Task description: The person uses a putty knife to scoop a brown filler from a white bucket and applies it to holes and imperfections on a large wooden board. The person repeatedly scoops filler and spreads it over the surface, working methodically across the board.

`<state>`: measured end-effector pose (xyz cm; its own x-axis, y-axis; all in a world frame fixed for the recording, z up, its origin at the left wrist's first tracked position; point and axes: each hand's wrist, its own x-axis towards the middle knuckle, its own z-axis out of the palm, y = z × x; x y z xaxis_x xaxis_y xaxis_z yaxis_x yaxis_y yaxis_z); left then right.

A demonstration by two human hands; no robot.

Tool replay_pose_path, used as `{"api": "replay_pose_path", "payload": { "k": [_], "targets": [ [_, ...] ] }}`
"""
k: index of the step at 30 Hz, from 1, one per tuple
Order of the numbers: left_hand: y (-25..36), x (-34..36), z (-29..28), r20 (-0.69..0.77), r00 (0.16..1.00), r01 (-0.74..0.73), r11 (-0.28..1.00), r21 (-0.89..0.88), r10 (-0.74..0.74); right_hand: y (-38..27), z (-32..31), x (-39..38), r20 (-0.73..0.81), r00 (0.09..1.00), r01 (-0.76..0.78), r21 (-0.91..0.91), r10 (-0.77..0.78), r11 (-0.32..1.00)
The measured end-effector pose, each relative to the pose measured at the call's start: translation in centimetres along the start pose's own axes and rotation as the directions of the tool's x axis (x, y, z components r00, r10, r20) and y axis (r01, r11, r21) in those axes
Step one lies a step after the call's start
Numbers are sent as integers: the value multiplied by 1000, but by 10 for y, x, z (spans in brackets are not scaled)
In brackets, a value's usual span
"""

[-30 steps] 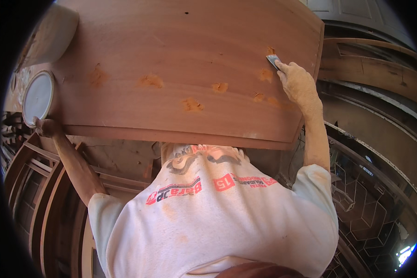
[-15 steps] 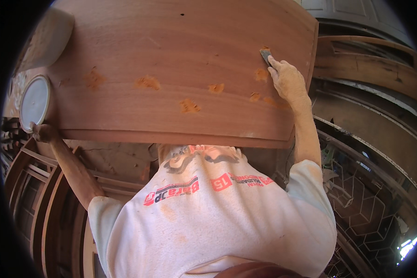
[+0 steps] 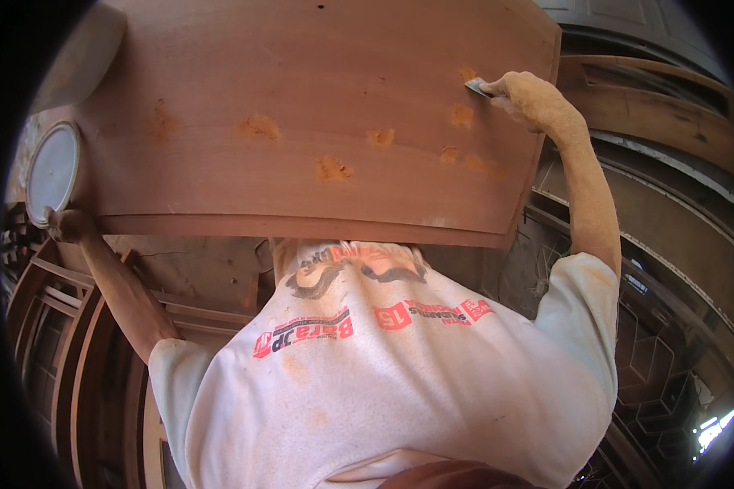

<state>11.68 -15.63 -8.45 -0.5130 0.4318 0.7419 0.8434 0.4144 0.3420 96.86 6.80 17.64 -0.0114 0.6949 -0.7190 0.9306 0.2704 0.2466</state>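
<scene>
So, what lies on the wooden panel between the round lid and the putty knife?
In the head view, orange filler patches dot the wooden panel between the round lid and the putty knife.

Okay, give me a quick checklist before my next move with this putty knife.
1. Putty knife held in right hand: ok, pinched in the fingers.
2. Blade at a filler patch: ok, its edge is at the farthest patch on the right of the wooden panel.
3. Left hand on the round lid: ok, gripping its near rim.
4. Patches all smooth: not ok, the nearest one, around mid-panel, looks rough.
5. Filler left in the bucket: cannot tell, its inside is out of view.
</scene>
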Motion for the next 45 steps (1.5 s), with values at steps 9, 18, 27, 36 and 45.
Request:
{"api": "replay_pose_path", "payload": {
  "k": [9, 18, 27, 36, 45],
  "targets": [
    [-2, -4, 3, 18, 947, -309, 893, 328, 321, -51, 25, -46, -311, 888, 428, 284, -340, 858],
    [57, -5, -7, -8, 996, 90, 996, -20, -91, -114, 55, -44, -392, 868, 351, 53, -304, 935],
    [96, -5, -6, 7, 964, 266, 959, -93, -267, -114, 50, -52, -369, 869, 343, -32, -330, 939],
    [40, -7, -7, 2, 979, -197, 951, 238, 202, -103, 28, -29, -378, 854, 356, -79, -358, 931],
    [102, 0, -13, -20, 983, 176, 970, -169, -182, -108, 31, -5, -356, 876, 344, -7, -324, 939]
  ]
}}
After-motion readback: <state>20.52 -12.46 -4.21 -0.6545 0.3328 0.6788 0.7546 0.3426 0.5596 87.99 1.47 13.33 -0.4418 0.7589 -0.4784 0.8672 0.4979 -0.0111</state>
